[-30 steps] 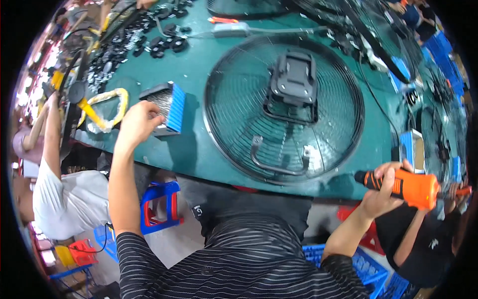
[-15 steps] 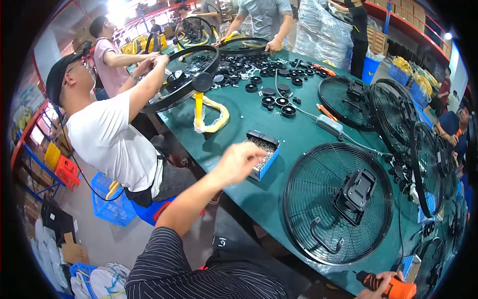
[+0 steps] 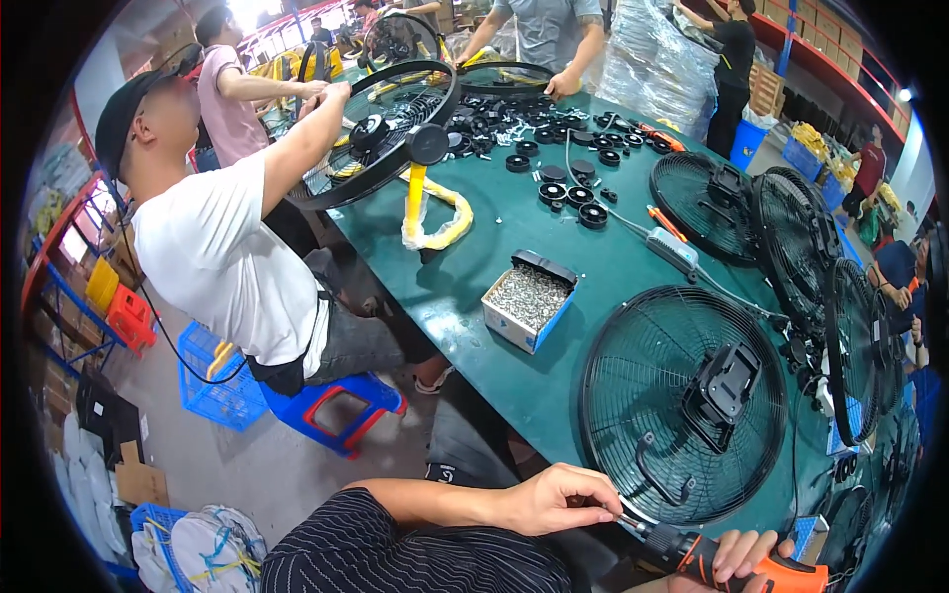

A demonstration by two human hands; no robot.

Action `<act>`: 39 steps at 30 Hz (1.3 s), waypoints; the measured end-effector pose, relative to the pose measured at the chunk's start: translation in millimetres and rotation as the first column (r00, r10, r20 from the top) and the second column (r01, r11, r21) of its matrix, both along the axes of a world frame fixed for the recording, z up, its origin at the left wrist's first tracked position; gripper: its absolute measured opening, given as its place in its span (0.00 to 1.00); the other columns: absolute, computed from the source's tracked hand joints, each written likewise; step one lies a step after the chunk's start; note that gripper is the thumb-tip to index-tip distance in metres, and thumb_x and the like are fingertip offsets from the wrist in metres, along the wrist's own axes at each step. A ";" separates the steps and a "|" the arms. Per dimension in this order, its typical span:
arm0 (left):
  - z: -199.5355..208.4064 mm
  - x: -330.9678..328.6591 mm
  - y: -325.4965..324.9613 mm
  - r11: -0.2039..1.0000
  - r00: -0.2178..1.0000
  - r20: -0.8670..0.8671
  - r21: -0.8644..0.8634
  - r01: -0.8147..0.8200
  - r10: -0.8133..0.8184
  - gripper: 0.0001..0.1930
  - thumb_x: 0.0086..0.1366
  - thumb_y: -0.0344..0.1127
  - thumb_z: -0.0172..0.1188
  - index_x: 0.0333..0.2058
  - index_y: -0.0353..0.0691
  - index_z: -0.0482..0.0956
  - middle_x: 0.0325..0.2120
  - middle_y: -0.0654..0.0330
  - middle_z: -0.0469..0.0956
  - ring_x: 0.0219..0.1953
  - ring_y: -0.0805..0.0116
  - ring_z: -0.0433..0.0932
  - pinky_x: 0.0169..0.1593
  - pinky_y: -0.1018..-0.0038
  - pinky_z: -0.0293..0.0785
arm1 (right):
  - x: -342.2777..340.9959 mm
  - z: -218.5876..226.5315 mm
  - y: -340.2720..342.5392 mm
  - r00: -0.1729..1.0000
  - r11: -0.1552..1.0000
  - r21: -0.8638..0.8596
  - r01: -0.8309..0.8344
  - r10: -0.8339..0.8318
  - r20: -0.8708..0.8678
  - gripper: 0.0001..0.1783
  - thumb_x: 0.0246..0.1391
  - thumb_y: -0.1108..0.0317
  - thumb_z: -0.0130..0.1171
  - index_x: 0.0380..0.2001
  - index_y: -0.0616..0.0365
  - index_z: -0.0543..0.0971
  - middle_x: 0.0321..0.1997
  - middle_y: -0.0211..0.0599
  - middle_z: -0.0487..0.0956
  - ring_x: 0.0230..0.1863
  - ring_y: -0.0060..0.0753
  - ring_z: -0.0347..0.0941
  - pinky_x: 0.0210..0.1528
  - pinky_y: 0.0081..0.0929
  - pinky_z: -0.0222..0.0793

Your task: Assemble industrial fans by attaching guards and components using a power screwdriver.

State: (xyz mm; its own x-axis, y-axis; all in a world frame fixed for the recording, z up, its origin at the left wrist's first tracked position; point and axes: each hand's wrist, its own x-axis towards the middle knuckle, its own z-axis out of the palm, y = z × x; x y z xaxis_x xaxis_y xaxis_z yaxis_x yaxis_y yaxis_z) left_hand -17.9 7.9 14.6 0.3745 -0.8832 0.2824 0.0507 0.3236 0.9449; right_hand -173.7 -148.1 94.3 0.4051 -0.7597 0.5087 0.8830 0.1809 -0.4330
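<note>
My right hand (image 3: pixel 743 553) grips an orange and black power screwdriver (image 3: pixel 674 547) near the lower edge, its bit pointing left. At the tip of that bit, my left hand (image 3: pixel 559 502) is closed in a pinch; whatever sits between thumb and finger is too small to make out. Just beyond both hands lies a round black fan grille (image 3: pixel 633 395) on the green table (image 3: pixel 450 296), with a bracket and a curved handle on it. An open white and blue box (image 3: pixel 506 329) full of small silver screws (image 3: pixel 529 295) stands left of the grille.
More black fan grilles (image 3: pixel 707 203) lean and lie along the right. Black round parts (image 3: pixel 593 214) and a grey cable with a white block (image 3: pixel 672 252) lie farther back. At left, a person in white (image 3: pixel 213 237) handles a fan on a yellow stand (image 3: pixel 415 203).
My left hand has moved from the screw box down and right to the screwdriver's tip. The right hand has brought the screwdriver left, further into view. The view has shifted slightly.
</note>
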 end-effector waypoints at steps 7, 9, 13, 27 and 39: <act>-5.9 -1.0 1.2 0.996 0.999 0.029 -0.081 -0.037 0.040 0.07 0.66 0.25 0.60 0.42 0.32 0.81 0.37 0.58 0.80 0.39 0.74 0.78 0.38 0.79 0.71 | 3.7 -4.2 2.4 1.000 0.999 0.031 0.007 -0.007 -0.007 0.21 0.56 0.66 0.59 0.52 0.58 0.70 0.29 0.32 0.68 0.24 0.25 0.63 0.31 0.23 0.59; -8.7 -1.5 -0.7 0.998 1.000 -0.010 -0.063 -0.022 0.022 0.08 0.67 0.26 0.59 0.43 0.32 0.81 0.38 0.58 0.80 0.38 0.76 0.77 0.38 0.80 0.71 | 3.7 -4.0 2.5 1.000 0.999 0.032 0.017 -0.016 -0.011 0.21 0.56 0.67 0.59 0.51 0.58 0.71 0.28 0.32 0.68 0.24 0.25 0.63 0.30 0.23 0.59; -12.4 -0.8 -5.3 0.989 0.965 -0.217 0.004 0.150 -0.146 0.08 0.67 0.24 0.58 0.44 0.32 0.80 0.39 0.56 0.81 0.40 0.71 0.79 0.40 0.76 0.74 | 5.5 3.1 7.6 0.994 0.994 0.023 0.109 -0.109 -0.011 0.21 0.55 0.67 0.59 0.51 0.58 0.70 0.28 0.32 0.68 0.23 0.24 0.62 0.28 0.22 0.59; -16.3 -0.9 1.4 0.936 0.734 -0.678 0.242 0.255 -0.025 0.06 0.67 0.24 0.57 0.41 0.29 0.79 0.33 0.51 0.81 0.27 0.74 0.77 0.24 0.83 0.67 | -1.4 -9.6 4.7 0.991 1.000 -0.002 -0.007 0.007 -0.137 0.22 0.56 0.67 0.64 0.50 0.51 0.67 0.28 0.33 0.72 0.22 0.32 0.70 0.29 0.33 0.68; -25.3 -2.6 7.0 0.956 0.706 -0.704 0.146 0.253 -0.079 0.08 0.67 0.20 0.56 0.43 0.30 0.80 0.36 0.51 0.81 0.30 0.73 0.77 0.25 0.83 0.68 | 1.5 -12.5 3.9 0.995 0.998 -0.062 0.006 -0.012 -0.096 0.19 0.56 0.69 0.59 0.49 0.55 0.66 0.24 0.33 0.70 0.19 0.30 0.70 0.24 0.30 0.67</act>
State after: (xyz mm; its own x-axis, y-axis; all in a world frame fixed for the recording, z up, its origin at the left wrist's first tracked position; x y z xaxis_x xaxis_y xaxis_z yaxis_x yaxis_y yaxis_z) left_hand -20.5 14.9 -10.7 0.2278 -0.9538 -0.1961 0.7424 0.0398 0.6688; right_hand -172.2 -144.2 81.8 0.4477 -0.7319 0.5137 0.8381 0.1432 -0.5265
